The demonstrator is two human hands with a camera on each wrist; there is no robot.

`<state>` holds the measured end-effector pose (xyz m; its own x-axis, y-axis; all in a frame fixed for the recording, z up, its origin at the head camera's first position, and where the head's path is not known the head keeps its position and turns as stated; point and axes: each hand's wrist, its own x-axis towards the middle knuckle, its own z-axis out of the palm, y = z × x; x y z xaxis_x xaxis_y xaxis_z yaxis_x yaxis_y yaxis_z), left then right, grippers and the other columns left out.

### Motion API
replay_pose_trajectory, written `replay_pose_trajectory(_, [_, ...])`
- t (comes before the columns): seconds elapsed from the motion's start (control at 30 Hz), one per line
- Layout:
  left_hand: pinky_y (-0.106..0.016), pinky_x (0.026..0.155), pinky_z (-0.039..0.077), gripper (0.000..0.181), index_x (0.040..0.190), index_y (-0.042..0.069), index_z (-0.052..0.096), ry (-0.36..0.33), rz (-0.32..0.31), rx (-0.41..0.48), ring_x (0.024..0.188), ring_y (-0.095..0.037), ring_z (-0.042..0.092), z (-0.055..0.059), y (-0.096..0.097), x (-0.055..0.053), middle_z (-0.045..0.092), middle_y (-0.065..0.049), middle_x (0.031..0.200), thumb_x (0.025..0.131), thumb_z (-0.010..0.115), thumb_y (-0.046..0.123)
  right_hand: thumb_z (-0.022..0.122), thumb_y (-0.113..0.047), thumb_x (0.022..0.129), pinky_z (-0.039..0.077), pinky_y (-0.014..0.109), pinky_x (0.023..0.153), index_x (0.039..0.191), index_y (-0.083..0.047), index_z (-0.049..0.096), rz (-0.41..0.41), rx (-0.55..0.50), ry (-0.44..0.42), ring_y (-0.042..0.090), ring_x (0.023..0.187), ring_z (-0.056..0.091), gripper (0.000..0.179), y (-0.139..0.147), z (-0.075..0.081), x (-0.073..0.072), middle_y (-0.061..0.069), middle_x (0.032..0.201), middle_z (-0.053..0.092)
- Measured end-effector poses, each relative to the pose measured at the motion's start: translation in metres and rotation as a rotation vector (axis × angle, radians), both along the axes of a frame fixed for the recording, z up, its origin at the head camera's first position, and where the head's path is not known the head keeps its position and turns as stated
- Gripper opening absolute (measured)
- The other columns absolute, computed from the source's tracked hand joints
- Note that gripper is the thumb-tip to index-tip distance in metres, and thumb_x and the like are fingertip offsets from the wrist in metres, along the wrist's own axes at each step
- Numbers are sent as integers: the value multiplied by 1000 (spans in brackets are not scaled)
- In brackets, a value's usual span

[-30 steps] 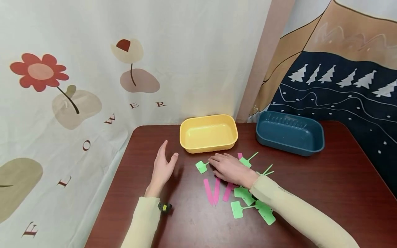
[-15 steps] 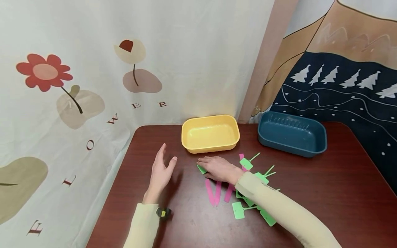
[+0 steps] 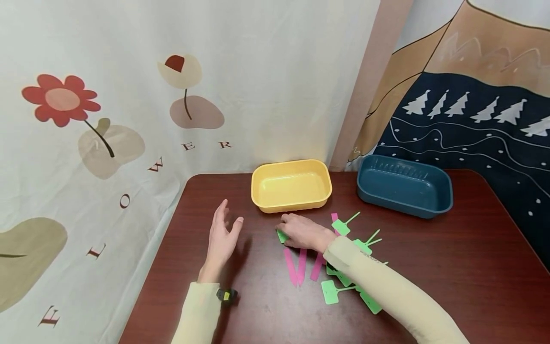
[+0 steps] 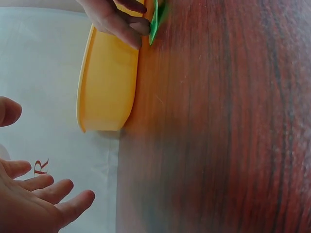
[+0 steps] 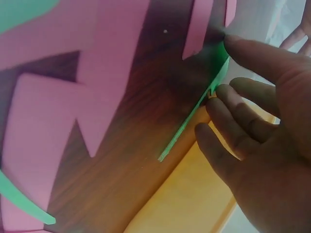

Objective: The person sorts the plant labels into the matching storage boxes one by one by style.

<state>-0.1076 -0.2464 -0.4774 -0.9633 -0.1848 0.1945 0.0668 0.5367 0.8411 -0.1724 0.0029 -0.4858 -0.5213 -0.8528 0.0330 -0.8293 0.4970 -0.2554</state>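
Observation:
My right hand [image 3: 306,233] pinches a green plant label [image 3: 281,236] between thumb and fingers, low over the table in front of the yellow basin [image 3: 292,209]. In the right wrist view the thin stem of this green label [image 5: 184,128] sticks out past the fingers; the left wrist view shows the label [image 4: 154,26] edge-on. To the left, my left hand [image 3: 221,242] hovers over the table with fingers spread, holding nothing. Several pink plant labels [image 3: 290,267] lie just nearer than the right hand. More green labels [image 3: 330,292] lie around and partly under the right forearm.
A blue basin [image 3: 404,205] stands at the back right of the dark red-brown table [image 3: 258,310]. Printed curtains [image 3: 279,86] hang right behind the table's far edge. A small black device [image 3: 227,295] is worn on the left wrist.
My right hand has moved left onto the lone green label, and its fingers have drawn together on it. The left hand has barely moved.

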Motion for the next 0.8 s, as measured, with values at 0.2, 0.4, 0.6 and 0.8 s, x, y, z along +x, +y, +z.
replay_pose_trajectory(0.2, [-56,111,41,69,161,6,33,4,2,9,147,-36,40,0,3,1,34,-15,164,101,65,16,85,-23,84,48,37,97,119,-4,73,-62,42,-33,26,108,59,41,-1,4,-3,11,116,61])
replay_pose_trajectory(0.4, [-55,111,41,69,162,9,33,-12,5,14,147,-33,40,-1,4,0,35,-13,163,101,64,18,85,-26,84,49,36,91,102,-7,75,-67,75,-22,23,100,59,28,0,5,-5,8,110,62])
replay_pose_trajectory(0.6, [-55,111,41,69,162,9,33,-9,7,26,146,-33,41,0,6,-1,35,-13,163,101,65,18,86,-27,83,51,36,84,102,-6,70,-50,60,22,21,90,60,32,1,5,-3,5,97,61])
replay_pose_trajectory(0.8, [-57,111,41,69,162,8,32,-6,-6,35,146,-36,41,0,10,-4,34,-14,164,101,64,18,86,-24,86,51,34,76,101,-9,64,-70,2,-3,18,82,57,31,4,0,-2,0,88,56])
